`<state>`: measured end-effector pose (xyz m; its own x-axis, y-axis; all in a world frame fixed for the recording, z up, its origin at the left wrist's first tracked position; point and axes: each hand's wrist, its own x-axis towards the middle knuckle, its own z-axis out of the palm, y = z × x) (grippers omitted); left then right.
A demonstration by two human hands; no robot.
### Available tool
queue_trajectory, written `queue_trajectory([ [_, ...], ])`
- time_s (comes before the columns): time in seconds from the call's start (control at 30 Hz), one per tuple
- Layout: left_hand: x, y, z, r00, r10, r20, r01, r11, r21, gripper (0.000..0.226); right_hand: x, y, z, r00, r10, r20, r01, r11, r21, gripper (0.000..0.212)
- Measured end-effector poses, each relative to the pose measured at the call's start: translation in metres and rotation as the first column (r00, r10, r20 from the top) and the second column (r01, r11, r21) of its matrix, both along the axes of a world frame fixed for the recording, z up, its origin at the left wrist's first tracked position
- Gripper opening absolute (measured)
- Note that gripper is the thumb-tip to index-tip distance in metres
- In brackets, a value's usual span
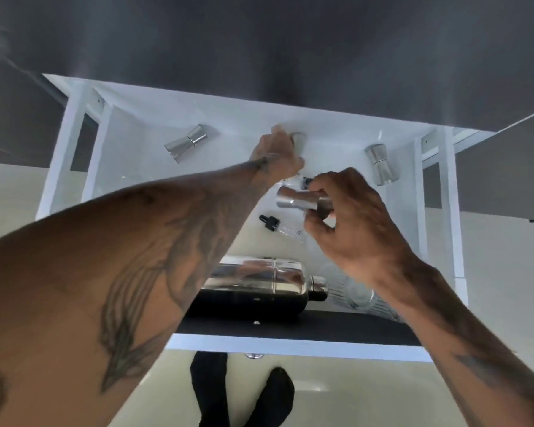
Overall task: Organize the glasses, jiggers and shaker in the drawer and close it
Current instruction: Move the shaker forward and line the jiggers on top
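The white drawer [74, 143] is sitting pulled wide open. The right hand [356, 229] is lifting a steel jigger [299, 202] above the middle, grip pinched around it, probably to regroup it. The left hand [278, 152] is reaching to the back wall, grip wrapped on what looks like another jigger [299, 143]. Two more jiggers are lying loose, back left [186, 142] and back right [382, 164]. The shaker [259, 285] is lying on its side at the front, beside a ribbed glass [356, 292], with a dropper bottle [278, 226] mid-drawer.

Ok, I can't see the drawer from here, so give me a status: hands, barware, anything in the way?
Left hand on a metal piece at the back. Right hand holds a jigger. Shaker lies at the front. Drawer open; dropper bottle loose mid-drawer.
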<state>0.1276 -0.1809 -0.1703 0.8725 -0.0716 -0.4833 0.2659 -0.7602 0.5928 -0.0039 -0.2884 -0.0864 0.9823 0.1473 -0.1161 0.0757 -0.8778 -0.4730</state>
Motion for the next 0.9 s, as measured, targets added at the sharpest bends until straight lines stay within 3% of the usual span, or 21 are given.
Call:
queue_trajectory([
  [0.1, 0.000, 0.001, 0.002, 0.999, 0.041, 0.002, -0.041, 0.999, -0.002, 0.054, -0.015, 0.010, -0.005, 0.979, 0.004, -0.203, 0.017, 0.995, 0.101, 0.029],
  [0.2, -0.001, 0.012, 0.007, 0.999, 0.049, 0.002, -0.049, 0.996, -0.081, 0.050, -0.017, 0.020, -0.021, 0.931, -0.015, -0.366, 0.033, 0.999, 0.043, 0.031],
  [0.3, -0.008, 0.039, 0.022, 0.997, 0.072, 0.017, -0.068, 0.980, -0.185, 0.054, -0.017, 0.026, -0.032, 0.959, -0.017, -0.283, 0.001, 0.999, -0.054, 0.031],
  [0.4, -0.032, 0.077, 0.038, 0.995, -0.049, 0.090, 0.069, 0.969, -0.236, 0.069, -0.018, 0.030, -0.035, 0.965, 0.047, -0.259, -0.076, 0.992, -0.105, 0.034],
  [0.57, -0.097, 0.120, 0.033, 0.978, -0.195, 0.080, 0.211, 0.920, -0.330, 0.061, -0.015, 0.030, -0.033, 0.943, 0.037, -0.332, -0.044, 0.999, -0.014, 0.034],
  [0.9, -0.117, 0.122, 0.018, 0.923, -0.381, -0.049, 0.369, 0.915, -0.165, 0.037, -0.011, 0.035, -0.037, 0.931, 0.063, -0.360, -0.064, 0.998, 0.011, 0.038],
])
